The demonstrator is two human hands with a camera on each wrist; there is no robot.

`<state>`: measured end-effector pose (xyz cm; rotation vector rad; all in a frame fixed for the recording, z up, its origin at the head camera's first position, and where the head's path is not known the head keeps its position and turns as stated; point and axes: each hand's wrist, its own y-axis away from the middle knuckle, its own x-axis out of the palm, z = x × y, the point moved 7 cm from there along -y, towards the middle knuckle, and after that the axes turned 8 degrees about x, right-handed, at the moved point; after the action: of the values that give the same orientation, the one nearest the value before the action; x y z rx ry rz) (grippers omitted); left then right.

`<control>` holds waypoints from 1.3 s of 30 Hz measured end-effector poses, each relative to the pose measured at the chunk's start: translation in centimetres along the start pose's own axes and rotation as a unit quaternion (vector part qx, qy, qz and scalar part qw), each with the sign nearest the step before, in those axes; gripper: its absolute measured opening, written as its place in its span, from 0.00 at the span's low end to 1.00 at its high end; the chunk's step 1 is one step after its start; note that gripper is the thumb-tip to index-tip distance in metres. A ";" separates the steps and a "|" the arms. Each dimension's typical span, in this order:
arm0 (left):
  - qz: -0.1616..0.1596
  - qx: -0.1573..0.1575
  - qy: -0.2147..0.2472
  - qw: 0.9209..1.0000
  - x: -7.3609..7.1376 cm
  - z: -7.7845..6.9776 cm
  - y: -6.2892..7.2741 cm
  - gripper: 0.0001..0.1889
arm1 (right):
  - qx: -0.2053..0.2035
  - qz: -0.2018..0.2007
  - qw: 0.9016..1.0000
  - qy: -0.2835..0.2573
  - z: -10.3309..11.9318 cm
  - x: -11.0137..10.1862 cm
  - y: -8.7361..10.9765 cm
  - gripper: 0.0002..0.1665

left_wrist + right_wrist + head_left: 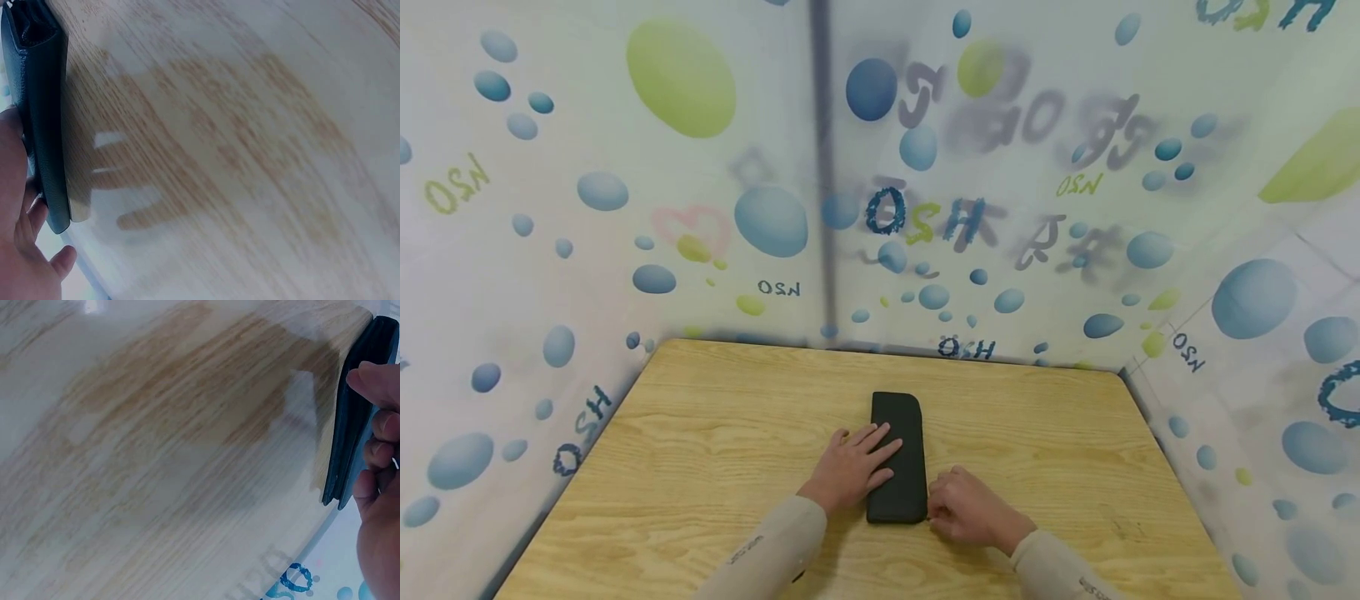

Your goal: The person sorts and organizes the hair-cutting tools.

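Observation:
A long black wallet (906, 487) with rounded right corners lies flat on the wooden table, its long side running away from me. My left hand (852, 469) rests on its left half, palm down, with the fingers spread over the cover. At the near right corner my right hand (966, 508) has its fingers curled and pinches at the edge; what sits between the fingertips is hidden. In the left wrist view the wallet (47, 131) shows a folded inner layer at its near end. The right wrist view shows the wallet's edge (351, 444) as two layers with a dark groove between.
The wooden table (737, 417) stretches out on both sides of the wallet. Behind it and along the sides hang pale curtains (700, 175) printed with blue and green spots and lettering. Light sleeves (775, 542) cover both forearms.

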<state>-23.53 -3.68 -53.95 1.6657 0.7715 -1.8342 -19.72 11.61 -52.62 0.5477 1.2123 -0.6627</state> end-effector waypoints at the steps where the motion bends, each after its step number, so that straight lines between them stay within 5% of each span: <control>1: -0.002 0.001 -0.002 1.000 -0.1 0.0 0.0 0.28 | 0.000 0.001 1.000 0.001 0.0 0.1 0.0 0.08; 39: -0.008 -0.003 0.003 1.000 0.1 -0.1 0.1 0.28 | -0.014 0.051 0.999 -0.008 1.9 1.0 -0.6 0.04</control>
<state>-23.40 -3.71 -54.09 1.6661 0.7951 -1.8373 -18.70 9.69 -53.08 0.5759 1.1696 -0.5617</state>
